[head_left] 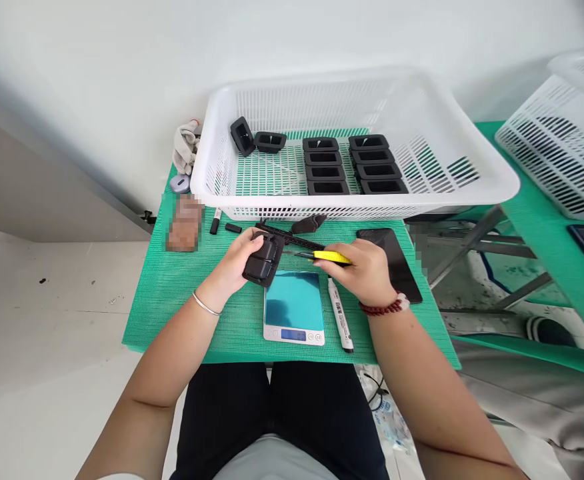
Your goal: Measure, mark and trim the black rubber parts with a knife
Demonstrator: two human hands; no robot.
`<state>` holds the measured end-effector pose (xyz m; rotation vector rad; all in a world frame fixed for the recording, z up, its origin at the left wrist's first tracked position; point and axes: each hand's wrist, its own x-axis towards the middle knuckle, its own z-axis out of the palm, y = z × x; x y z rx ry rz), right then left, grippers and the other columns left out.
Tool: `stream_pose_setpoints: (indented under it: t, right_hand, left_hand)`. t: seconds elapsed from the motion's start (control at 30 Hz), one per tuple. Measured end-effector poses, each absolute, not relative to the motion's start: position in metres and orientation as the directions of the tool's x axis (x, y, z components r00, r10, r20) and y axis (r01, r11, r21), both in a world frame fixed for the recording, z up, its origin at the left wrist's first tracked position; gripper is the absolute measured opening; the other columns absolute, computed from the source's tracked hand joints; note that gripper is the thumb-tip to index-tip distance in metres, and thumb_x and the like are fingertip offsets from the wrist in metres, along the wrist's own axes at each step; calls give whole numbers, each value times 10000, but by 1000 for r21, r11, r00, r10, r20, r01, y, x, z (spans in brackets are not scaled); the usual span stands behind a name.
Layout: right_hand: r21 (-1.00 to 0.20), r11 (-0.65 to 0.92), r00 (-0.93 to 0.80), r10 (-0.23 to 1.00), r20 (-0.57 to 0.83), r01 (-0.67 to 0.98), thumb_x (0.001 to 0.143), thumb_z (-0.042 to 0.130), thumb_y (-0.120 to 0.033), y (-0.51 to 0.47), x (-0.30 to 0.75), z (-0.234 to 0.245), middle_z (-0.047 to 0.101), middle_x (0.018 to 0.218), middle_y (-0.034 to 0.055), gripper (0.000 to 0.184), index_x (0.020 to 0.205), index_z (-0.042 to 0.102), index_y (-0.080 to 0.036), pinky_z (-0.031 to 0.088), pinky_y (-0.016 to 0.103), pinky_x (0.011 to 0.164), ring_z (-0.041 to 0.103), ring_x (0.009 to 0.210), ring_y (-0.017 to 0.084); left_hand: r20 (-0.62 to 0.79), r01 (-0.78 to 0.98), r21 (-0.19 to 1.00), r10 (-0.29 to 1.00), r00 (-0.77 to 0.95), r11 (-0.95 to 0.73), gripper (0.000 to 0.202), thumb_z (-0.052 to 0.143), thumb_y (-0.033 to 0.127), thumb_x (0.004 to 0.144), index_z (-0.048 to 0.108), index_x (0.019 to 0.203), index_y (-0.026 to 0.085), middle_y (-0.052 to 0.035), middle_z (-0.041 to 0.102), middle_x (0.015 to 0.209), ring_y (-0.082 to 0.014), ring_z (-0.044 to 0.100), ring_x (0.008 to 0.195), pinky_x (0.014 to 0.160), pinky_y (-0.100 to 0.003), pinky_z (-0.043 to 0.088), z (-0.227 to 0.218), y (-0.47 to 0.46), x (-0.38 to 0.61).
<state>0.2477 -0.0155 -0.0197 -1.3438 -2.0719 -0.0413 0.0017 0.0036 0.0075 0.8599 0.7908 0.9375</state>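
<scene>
My left hand (237, 259) grips a black plastic part (263, 260), a rounded rectangular piece whose ribbed side faces up, with the thumb on top of it. A yellow utility knife (333, 257) is held in my right hand (365, 268). Its thin blade points left at the right edge of the black part; whether it touches cannot be made out. Below the part lies a small digital scale (293, 300) with a shiny plate and a lit display. Beside the scale is a white marker (341, 317). Black calipers (297, 240) lie behind both hands.
A white plastic basket (357, 208) stands at the back, holding several similar black parts (325, 172). A black phone (392, 260) lies at the right of the green-covered table (172, 313). At the left are a cloth glove (186, 147) and a small round case (180, 183).
</scene>
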Motion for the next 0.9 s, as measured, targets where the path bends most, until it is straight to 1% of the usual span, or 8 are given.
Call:
stream_pose_setpoints:
  t: [0.1, 0.27, 0.4, 0.5, 0.6, 0.7, 0.8, 0.9]
  right_hand:
    - [-301, 498, -286, 792, 539, 813, 837, 515, -621, -15, 247, -20, 597, 524, 35, 507, 731, 717, -168, 326, 265, 519, 449, 489, 128]
    - [-286, 350, -136, 811, 569, 892, 842, 510, -607, -14, 249, -22, 579, 501, 44, 504, 728, 721, -164, 300, 269, 493, 432, 485, 143]
    - [-312, 375, -147, 812, 565, 873, 842, 506, -612, -14, 250, -23, 604, 535, 51, 509, 733, 719, -163, 316, 268, 501, 446, 499, 143]
    - [-317, 379, -153, 816, 558, 869, 842, 504, -615, -14, 249, -23, 603, 533, 48, 512, 739, 719, -162, 313, 267, 502, 440, 501, 141]
    - [-312, 392, -177, 822, 541, 866, 837, 505, -625, -14, 248, -22, 603, 528, 46, 524, 742, 721, -156, 312, 266, 501, 441, 504, 142]
    - [-318, 387, -178, 831, 526, 865, 836, 504, -625, -14, 248, -23, 604, 531, 48, 526, 747, 723, -155, 316, 268, 504, 445, 506, 144]
    - [-342, 339, -128, 848, 514, 877, 834, 504, -622, -14, 249, -23, 609, 542, 53, 517, 749, 723, -161, 317, 270, 510, 454, 510, 147]
    - [-359, 260, -52, 866, 497, 897, 834, 491, -627, -14, 250, -22, 581, 519, 51, 526, 754, 723, -162, 301, 269, 499, 456, 503, 150]
  left_hand:
    - [-189, -342, 876, 895, 404, 339, 307, 689, 436, 740, 577, 860, 176, 8, 586, 748, -104, 562, 611, 519, -207, 454, 8, 4, 1]
    - [-149, -363, 874, 889, 433, 324, 331, 742, 433, 689, 623, 848, 168, 4, 605, 730, -100, 562, 601, 528, -206, 446, 5, 5, 0]
    - [-95, -393, 875, 898, 430, 281, 341, 740, 432, 702, 658, 902, 169, -14, 639, 781, -112, 591, 651, 566, -218, 470, 2, 7, 0]
    - [-80, -396, 881, 906, 415, 259, 354, 718, 441, 735, 635, 968, 189, -33, 657, 858, -143, 637, 724, 618, -244, 507, 2, 7, 2]
    - [-77, -400, 873, 889, 451, 278, 398, 683, 478, 762, 555, 1060, 247, -45, 650, 1015, -195, 688, 793, 670, -320, 558, 4, 6, 3]
    - [-92, -381, 874, 873, 478, 301, 425, 627, 533, 790, 487, 1111, 292, -38, 608, 1120, -224, 715, 789, 667, -382, 589, 7, 5, 4]
    - [-130, -343, 880, 862, 489, 328, 441, 545, 585, 822, 431, 1147, 311, -30, 619, 1045, -225, 721, 719, 591, -369, 592, 7, 5, 3]
    - [-166, -309, 883, 851, 498, 353, 416, 479, 583, 857, 429, 1124, 269, -25, 632, 898, -216, 704, 622, 478, -316, 550, 5, 6, 1]
